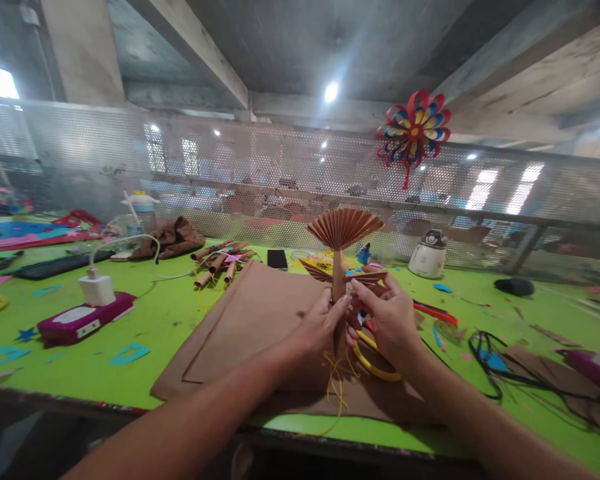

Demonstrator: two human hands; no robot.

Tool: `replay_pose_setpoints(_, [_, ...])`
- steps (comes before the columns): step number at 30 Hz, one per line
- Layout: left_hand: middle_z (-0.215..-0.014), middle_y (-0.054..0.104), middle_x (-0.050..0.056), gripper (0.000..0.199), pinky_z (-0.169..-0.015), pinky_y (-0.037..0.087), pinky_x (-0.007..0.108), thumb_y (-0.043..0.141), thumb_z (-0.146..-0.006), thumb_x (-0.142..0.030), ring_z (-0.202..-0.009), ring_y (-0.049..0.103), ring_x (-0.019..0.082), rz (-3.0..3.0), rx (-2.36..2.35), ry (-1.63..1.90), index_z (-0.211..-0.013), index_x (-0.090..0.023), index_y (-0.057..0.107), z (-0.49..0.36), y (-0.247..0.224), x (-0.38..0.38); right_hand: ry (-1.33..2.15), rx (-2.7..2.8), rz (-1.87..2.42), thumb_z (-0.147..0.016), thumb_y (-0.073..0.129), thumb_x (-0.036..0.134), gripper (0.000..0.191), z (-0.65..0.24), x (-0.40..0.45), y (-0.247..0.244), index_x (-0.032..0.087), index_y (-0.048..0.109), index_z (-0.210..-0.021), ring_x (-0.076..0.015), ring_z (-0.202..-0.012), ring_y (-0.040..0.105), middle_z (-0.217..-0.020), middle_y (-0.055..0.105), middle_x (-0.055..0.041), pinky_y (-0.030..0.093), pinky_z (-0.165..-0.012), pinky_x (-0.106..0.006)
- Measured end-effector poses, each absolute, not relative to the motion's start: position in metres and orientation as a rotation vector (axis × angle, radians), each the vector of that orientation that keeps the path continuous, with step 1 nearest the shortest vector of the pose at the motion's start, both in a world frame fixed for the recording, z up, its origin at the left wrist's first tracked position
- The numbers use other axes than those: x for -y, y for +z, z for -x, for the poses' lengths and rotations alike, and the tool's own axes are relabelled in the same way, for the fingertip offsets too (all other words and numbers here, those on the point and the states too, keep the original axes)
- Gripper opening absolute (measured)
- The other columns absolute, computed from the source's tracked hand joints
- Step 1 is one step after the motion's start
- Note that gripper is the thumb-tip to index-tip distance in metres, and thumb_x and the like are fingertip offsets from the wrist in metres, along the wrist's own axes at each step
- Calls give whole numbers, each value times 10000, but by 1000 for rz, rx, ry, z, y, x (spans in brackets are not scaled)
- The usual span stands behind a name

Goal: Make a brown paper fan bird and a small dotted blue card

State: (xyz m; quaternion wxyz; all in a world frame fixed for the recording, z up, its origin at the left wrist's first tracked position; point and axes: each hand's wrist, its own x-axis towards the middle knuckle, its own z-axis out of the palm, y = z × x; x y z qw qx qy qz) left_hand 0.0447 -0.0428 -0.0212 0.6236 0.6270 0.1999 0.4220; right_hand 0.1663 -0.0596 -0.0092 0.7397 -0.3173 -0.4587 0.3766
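Upright before me stands a brown paper craft (pixel 339 263), a rolled tube with a pleated fan spread at its top and smaller pleated wings at its sides. My left hand (pixel 325 320) is closed round the tube from the left. From the right, my right hand (pixel 387 310) pinches near the tube at the right wing; its fingertips partly hide what they press. Yellow string (pixel 337 383) dangles below the tube. Beside and below my right hand lies a yellow ring (pixel 375 363), perhaps a tape roll or scissor handle. Brown paper sheets (pixel 260 320) lie under my hands.
A purple power strip (pixel 87 320) with a white charger sits left. Rolled paper tubes (pixel 220 263) and a phone (pixel 277 259) lie behind the sheets. At right are a red cutter (pixel 435 312), black cables (pixel 485 363) and a white container (pixel 429 257). Mesh (pixel 280 173) borders the back.
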Motion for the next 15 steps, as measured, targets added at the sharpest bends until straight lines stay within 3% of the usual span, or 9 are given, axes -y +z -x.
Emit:
replay_pose_setpoints(5, [-660,537,-14,348,-515,455,247,540,-834,-429,-513,531,105,-1382,-429,976,-1049,-176,433,-47,-25,38,827,1028,733,-663,762,332,246,-171,59,-8,159,646,-795,-117,-554,570,-689,649,-10,465,-524,-255])
replay_pose_setpoints(9, [-674,559,2,340,-533,467,253,527,-838,-444,-534,545,107,-1376,-442,953,-1025,-179,424,-46,-26,37,743,1066,707,-717,715,326,250,-181,55,-6,190,648,-915,-147,-684,600,-817,658,-28,493,-662,-313])
replay_pose_setpoints(12, [-675,557,11,325,-536,471,272,510,-846,-435,-525,537,114,-1370,-474,948,-1026,-178,426,-45,-24,39,442,1249,741,-762,671,292,314,-191,53,-2,229,619,-1065,-178,-826,598,-916,639,-39,485,-767,-362])
replay_pose_setpoints(15, [-680,556,20,312,-545,470,281,528,-838,-425,-543,538,124,-1374,-482,962,-1013,-180,445,-42,-19,45,-54,1505,829,-769,655,260,300,-200,55,4,230,634,-1066,-226,-933,567,-1014,613,-71,452,-849,-439])
